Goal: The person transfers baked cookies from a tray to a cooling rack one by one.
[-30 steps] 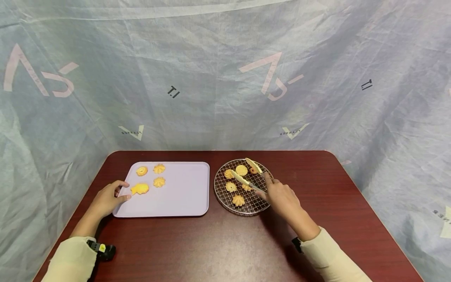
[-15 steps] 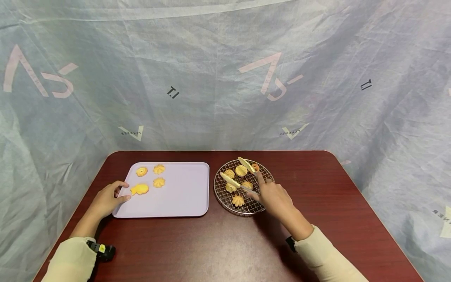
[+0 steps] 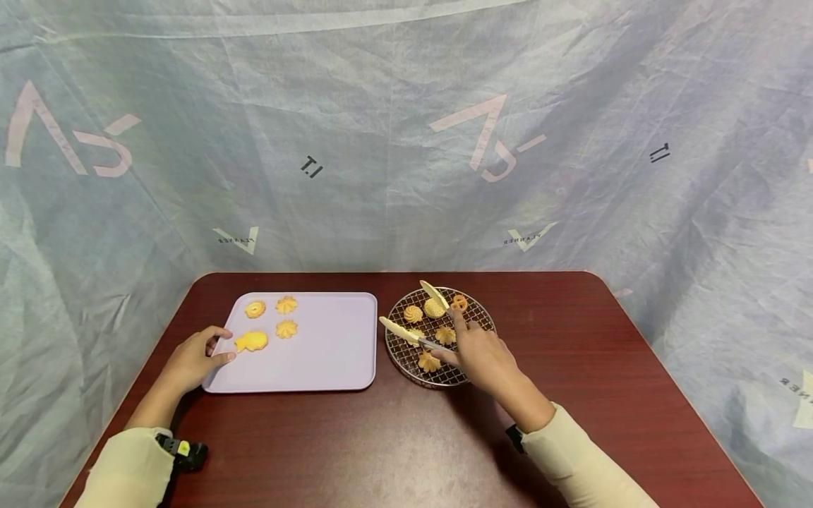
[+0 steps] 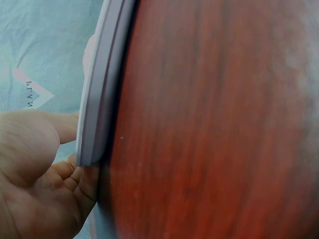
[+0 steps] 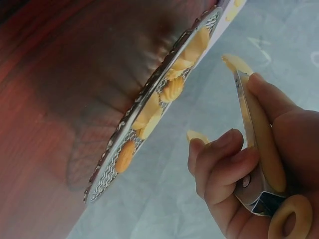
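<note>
Tongs (image 3: 403, 331) held in grip of right hand (image 3: 485, 360), arms apart over cookies (image 3: 446, 335) on rack (image 3: 403, 356); left hand's (image 3: 190, 361) grip pinches tray (image 3: 330, 349) edge, likely steadying.

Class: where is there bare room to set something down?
Bare: the lilac tray between its flower-shaped cookies and right rim; the near table between the sleeves; the table right of the wire rack. Crowded: the rack, its cookies and pretzel under tongs in the right hand; the tray's left end, with cookies and the left hand.
</note>
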The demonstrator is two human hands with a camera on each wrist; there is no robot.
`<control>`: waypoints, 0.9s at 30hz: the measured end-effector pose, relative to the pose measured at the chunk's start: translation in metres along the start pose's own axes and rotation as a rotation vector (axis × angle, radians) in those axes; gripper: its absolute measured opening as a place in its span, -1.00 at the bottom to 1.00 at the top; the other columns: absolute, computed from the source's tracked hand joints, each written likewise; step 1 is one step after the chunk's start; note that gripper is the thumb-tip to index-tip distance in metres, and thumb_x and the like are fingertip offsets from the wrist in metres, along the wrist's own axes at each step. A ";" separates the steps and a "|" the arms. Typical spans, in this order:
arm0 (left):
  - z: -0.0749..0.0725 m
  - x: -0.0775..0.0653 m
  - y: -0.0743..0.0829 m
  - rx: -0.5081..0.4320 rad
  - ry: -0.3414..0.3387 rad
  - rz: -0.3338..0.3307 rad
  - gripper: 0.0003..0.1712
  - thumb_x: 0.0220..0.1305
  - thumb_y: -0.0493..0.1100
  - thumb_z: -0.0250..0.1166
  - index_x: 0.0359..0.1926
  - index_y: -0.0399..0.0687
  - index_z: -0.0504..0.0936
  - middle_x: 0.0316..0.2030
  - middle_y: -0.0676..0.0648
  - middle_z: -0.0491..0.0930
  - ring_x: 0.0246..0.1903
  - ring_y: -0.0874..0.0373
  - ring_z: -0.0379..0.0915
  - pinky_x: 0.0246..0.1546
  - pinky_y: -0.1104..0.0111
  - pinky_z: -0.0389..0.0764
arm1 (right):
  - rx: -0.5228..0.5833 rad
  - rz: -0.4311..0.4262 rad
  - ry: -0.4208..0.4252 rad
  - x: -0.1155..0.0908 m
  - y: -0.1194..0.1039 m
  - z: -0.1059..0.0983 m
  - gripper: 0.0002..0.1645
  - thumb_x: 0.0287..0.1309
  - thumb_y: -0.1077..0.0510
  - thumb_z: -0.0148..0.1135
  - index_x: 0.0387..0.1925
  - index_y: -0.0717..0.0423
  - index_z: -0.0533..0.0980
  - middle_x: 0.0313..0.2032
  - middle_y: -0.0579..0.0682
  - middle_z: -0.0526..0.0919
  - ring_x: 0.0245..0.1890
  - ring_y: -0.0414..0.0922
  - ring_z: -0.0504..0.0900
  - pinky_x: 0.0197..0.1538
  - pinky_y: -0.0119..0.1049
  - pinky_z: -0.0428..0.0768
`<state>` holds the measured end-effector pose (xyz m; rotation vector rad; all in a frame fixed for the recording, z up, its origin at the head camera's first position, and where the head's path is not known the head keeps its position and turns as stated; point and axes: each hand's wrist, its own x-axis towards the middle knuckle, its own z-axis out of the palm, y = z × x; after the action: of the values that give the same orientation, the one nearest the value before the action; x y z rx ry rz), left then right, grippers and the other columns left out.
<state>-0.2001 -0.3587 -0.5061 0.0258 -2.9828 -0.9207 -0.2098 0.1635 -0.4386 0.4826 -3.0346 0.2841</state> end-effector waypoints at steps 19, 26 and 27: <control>0.002 0.001 -0.002 0.000 -0.004 -0.013 -0.51 0.32 -0.23 0.42 0.18 -0.32 0.50 -0.29 -0.20 0.39 -0.28 -0.06 0.33 -0.34 0.19 0.30 | 0.018 -0.025 -0.021 0.003 -0.016 0.003 0.23 0.21 -0.45 0.29 0.55 0.31 0.14 0.06 0.43 0.61 -0.18 0.30 0.70 -0.16 0.12 0.68; 0.002 0.001 -0.001 0.003 -0.002 -0.011 -0.52 0.31 -0.23 0.42 0.18 -0.32 0.51 -0.30 -0.20 0.38 -0.28 -0.06 0.32 -0.34 0.19 0.29 | 0.024 -0.042 -0.025 0.005 -0.024 0.004 0.23 0.23 -0.45 0.28 0.54 0.33 0.14 0.09 0.46 0.60 -0.12 0.33 0.70 -0.12 0.14 0.68; 0.002 0.001 -0.001 0.005 -0.002 -0.010 -0.52 0.31 -0.23 0.42 0.18 -0.32 0.51 -0.30 -0.20 0.38 -0.28 -0.06 0.32 -0.34 0.19 0.29 | 0.026 -0.046 -0.024 0.005 -0.025 0.005 0.23 0.23 -0.45 0.27 0.54 0.34 0.14 0.09 0.47 0.60 -0.12 0.34 0.70 -0.11 0.15 0.67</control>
<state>-0.2009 -0.3585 -0.5080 0.0400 -2.9899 -0.9156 -0.2066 0.1378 -0.4383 0.5607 -3.0421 0.3180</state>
